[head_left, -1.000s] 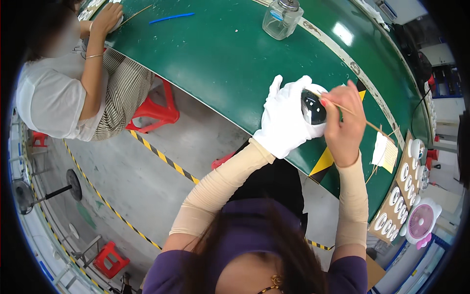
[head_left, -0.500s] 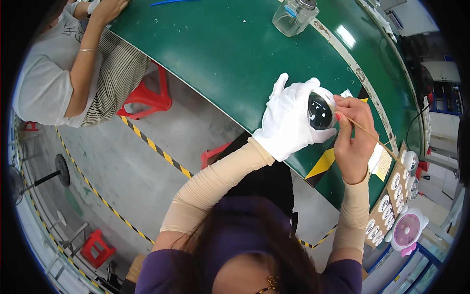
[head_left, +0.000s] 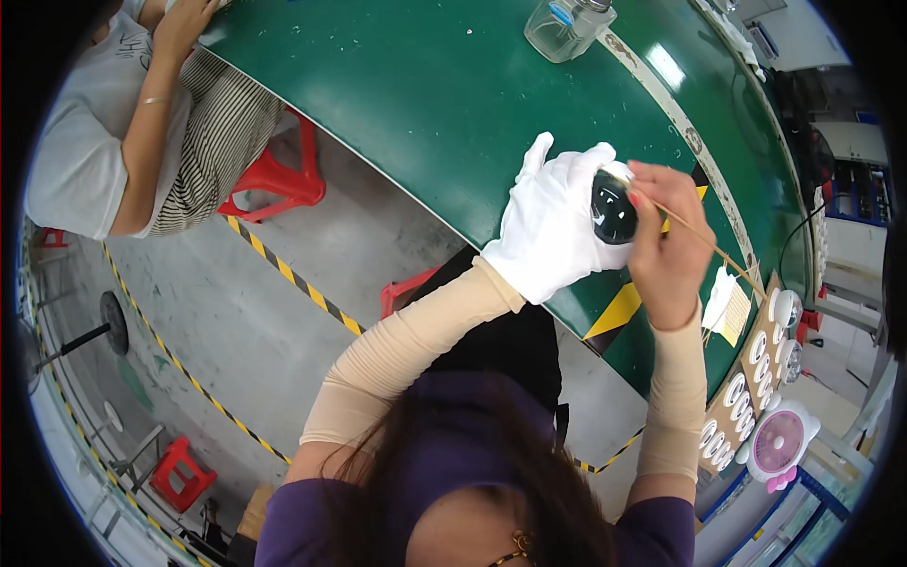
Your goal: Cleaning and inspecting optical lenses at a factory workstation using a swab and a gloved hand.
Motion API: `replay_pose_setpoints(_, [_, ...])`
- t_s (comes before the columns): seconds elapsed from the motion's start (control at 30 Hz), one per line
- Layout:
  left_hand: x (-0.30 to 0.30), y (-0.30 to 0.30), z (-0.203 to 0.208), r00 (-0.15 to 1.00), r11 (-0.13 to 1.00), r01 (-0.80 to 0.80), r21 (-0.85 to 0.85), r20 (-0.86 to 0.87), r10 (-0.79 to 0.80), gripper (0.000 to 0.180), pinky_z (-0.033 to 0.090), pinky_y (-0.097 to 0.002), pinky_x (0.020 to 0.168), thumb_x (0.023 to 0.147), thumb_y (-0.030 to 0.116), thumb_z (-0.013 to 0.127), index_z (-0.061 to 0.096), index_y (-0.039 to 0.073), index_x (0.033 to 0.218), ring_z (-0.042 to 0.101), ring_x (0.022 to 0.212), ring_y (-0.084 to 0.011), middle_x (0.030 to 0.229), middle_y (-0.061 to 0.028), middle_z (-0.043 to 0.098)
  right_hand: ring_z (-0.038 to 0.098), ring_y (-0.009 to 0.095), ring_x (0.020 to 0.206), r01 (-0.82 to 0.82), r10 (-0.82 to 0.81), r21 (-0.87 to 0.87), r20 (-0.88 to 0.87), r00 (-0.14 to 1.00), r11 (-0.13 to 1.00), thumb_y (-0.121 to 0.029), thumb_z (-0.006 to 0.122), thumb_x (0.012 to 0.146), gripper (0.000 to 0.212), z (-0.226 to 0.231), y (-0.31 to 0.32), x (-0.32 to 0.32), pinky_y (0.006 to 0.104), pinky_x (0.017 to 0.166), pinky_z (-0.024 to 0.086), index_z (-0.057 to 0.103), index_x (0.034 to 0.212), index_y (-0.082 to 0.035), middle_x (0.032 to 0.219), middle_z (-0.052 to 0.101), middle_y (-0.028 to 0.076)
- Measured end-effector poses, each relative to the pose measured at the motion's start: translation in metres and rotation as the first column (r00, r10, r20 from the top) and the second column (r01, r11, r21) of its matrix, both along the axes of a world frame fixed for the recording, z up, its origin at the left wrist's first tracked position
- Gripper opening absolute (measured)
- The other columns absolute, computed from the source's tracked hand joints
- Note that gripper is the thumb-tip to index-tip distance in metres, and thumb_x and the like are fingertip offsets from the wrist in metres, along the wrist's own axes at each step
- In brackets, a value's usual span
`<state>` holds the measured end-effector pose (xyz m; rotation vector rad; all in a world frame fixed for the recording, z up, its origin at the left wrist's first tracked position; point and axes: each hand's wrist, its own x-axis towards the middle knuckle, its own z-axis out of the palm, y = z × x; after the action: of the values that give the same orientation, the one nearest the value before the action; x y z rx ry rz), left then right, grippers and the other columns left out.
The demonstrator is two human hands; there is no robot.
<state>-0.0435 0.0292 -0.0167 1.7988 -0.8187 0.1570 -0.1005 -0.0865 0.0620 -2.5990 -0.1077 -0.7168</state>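
Observation:
My left hand [head_left: 551,225], in a white glove, is closed around a round part with a glossy black dome [head_left: 613,212]. The dome faces up and to the right, and the glove covers most of the part's body. My bare right hand [head_left: 673,255] pinches a thin wooden stick [head_left: 723,253] like a pen. One end of the stick reaches the dome's upper right rim; my fingers hide its tip. Both hands are above the near edge of the green table [head_left: 406,104].
A clear glass jar [head_left: 562,30] with a metal lid stands at the far side. To the right are a white cloth and yellow pad [head_left: 732,317], a brown board [head_left: 733,389] of white rings and a pink fan [head_left: 778,441]. A co-worker [head_left: 80,142] sits at left on a red stool [head_left: 283,172].
My right hand has shifted up and left over the dome's rim, carrying the stick along. The left hand keeps its hold. The co-worker's arm has moved slightly left.

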Motion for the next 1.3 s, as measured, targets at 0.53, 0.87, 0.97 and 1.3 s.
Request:
replay_pose_setpoints(0.53, [0.000,0.000,0.000,1.000,0.999,0.003,0.041,-0.021,-0.002,0.090,0.028,-0.0511,0.113,0.062,0.042,0.087,0.043,0.006,0.132,0.062,0.102,-0.0284,0.106,-0.0096,0.064,0.068,0.027,0.080,-0.020,0.019,0.043,0.036,0.999,0.999,0.007,0.063,0.084,0.008,-0.006,-0.005,-0.002,0.0304,0.064,0.053,0.061,0.088,0.000,0.096,0.068,0.014])
replay_pose_setpoints(0.87, [-0.002,-0.002,-0.001,0.998,0.999,-0.040,-0.014,0.037,0.040,0.089,0.030,-0.0534,0.112,0.061,0.040,0.087,0.044,0.006,0.131,0.063,0.099,-0.0304,0.106,-0.0112,0.064,0.068,0.029,0.097,0.001,-0.013,0.084,0.137,0.991,0.996,0.009,0.057,0.088,0.005,-0.022,-0.005,-0.024,0.0333,0.081,0.053,0.060,0.088,0.005,0.100,0.066,0.018])
replay_pose_setpoints(0.97, [-0.001,0.000,-0.001,1.000,1.000,-0.012,0.015,0.007,0.012,0.089,0.030,-0.0533,0.113,0.061,0.040,0.087,0.043,0.005,0.131,0.062,0.101,-0.0317,0.109,-0.0130,0.063,0.069,0.029,0.096,0.047,-0.056,0.077,0.111,0.992,0.996,0.009,0.059,0.088,0.006,-0.023,-0.002,-0.038,0.0337,0.081,0.054,0.060,0.091,0.004,0.100,0.068,0.018])
replay_pose_setpoints(1.3, [-0.004,0.001,0.001,0.999,0.997,0.001,0.073,-0.049,0.003,0.092,0.030,-0.0489,0.113,0.060,0.039,0.086,0.043,0.004,0.134,0.056,0.113,-0.0393,0.117,-0.0169,0.061,0.068,0.031,0.091,0.016,-0.022,0.023,0.250,0.968,1.000,0.008,0.067,0.080,0.014,-0.033,-0.010,-0.036,0.0351,0.077,0.054,0.060,0.089,-0.001,0.092,0.067,0.013])
